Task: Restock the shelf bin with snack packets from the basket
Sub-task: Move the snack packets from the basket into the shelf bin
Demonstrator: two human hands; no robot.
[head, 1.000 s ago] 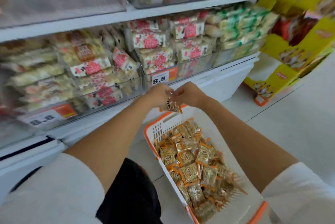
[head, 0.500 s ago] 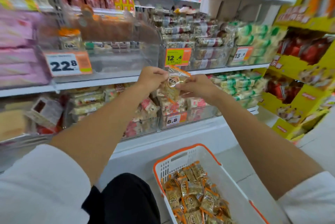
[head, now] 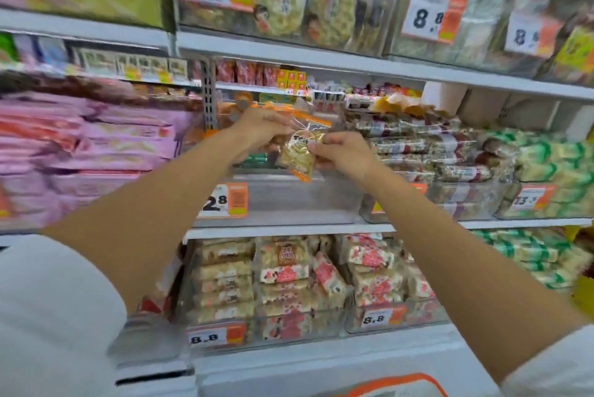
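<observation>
Wide view first: a tall run of white shelves (head: 289,51) is packed with bagged sweets and biscuits. Dead centre on the middle tier sits the clear plastic shelf bin (head: 289,203), with an orange price label (head: 225,200) on its front and little to be seen inside. Down at the bottom edge, only the orange-and-white rim of the basket (head: 398,387) peeks in, and its contents are out of sight.

Both arms are up at bin height. The left hand (head: 257,129) pinches the packet's upper left corner by the orange seal strip. The right hand (head: 342,154) nips its right edge between thumb and fingertips.

And there's the snack packet (head: 297,157), a clear film pouch with orange ends and a pale, lumpy snack inside. It is tilted, just above and in front of the bin's open top, and appears clear of it.

By the look of it, this one's a featherweight. The film is crinkly and slick and the contents are probably brittle, so squeezing the belly risks crumbs. The flat sealed ends are the sensible places to hold, and the left hand's pinch is on one. The packet's body lies between the two grips, hanging below the left one and beside the right.
</observation>
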